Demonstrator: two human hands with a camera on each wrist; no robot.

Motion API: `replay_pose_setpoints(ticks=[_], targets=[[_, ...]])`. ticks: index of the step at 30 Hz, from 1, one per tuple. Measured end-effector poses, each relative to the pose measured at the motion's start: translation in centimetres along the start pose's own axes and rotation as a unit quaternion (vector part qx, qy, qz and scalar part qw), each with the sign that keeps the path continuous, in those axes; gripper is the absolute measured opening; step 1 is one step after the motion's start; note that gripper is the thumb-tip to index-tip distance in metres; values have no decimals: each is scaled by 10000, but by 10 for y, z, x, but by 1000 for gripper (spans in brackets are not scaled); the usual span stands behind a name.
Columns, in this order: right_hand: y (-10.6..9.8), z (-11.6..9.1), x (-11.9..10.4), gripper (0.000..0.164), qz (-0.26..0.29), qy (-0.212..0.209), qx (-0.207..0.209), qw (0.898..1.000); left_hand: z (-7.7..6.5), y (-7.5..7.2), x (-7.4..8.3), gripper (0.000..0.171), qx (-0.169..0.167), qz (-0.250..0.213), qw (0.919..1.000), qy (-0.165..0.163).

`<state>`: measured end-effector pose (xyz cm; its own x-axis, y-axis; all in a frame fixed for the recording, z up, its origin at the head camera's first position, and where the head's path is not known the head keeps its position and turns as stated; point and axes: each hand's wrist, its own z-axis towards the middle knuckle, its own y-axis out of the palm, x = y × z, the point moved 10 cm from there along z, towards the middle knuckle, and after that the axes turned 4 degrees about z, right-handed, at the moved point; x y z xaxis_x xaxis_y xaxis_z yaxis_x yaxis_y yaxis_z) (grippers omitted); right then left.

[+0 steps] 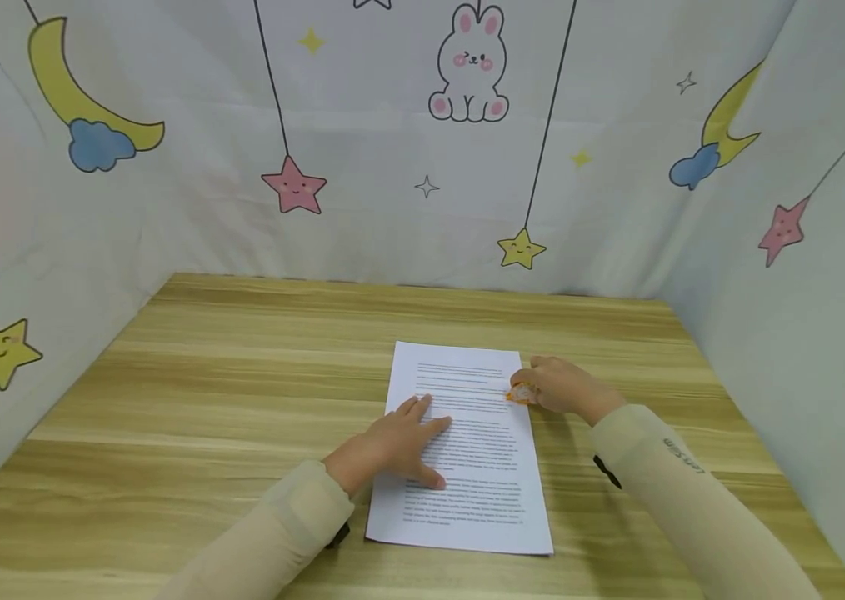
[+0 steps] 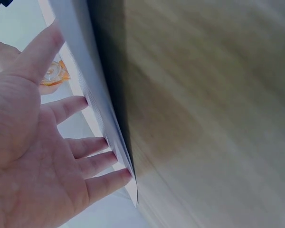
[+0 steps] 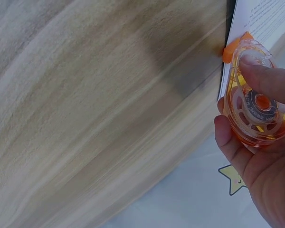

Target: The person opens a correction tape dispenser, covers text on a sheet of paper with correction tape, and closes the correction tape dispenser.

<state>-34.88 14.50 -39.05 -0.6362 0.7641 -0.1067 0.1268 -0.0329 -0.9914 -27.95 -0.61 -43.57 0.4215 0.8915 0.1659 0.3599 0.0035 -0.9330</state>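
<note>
A printed sheet of paper [image 1: 467, 492] lies on the wooden table, its text in several paragraphs. My left hand [image 1: 403, 442] rests on the paper's left side with fingers spread; in the left wrist view its fingertips [image 2: 111, 178] touch the sheet. At the upper right edge of the page, my right hand [image 1: 563, 387] grips a correction tape dispenser [image 3: 256, 104], clear with orange parts. Its orange tip meets the paper near the ends of the text lines. The thumb presses on one side of the dispenser, and the other fingers curl behind it.
The wood-grain table [image 1: 205, 400] stretches out around the paper. White cloth [image 1: 392, 225] printed with stars, moons and a rabbit hangs behind the table and along both sides.
</note>
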Motion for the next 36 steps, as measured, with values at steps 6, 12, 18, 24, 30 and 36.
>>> replay_pose_setpoints(ticks=[6, 12, 18, 24, 30, 36], targets=[[3, -2, 14, 26, 564, 427, 9, 9975, 0, -2, -1, 89, 70, 38, 10000, -17], [-4, -15, 33, 33, 1588, 990, 275, 9819, 0, -2, 2, 90, 86, 96, 9999, 36], [-8, -23, 39, 39, 2337, 1061, 698, 9640, -1, -1, 3, 89, 14, 128, 9999, 53], [6, -25, 32, 42, 3619, 1060, 758, 9231, 0, -1, 8, 87, 218, 146, 9993, 253], [9, -25, 16, 45, 4657, 1058, 822, 8748, 0, -23, 12, 73, 1046, 85, 9927, 586], [3, -21, -8, 44, 4949, 758, 1023, 8596, -5, -59, 12, 54, 1948, -748, 9752, 742]])
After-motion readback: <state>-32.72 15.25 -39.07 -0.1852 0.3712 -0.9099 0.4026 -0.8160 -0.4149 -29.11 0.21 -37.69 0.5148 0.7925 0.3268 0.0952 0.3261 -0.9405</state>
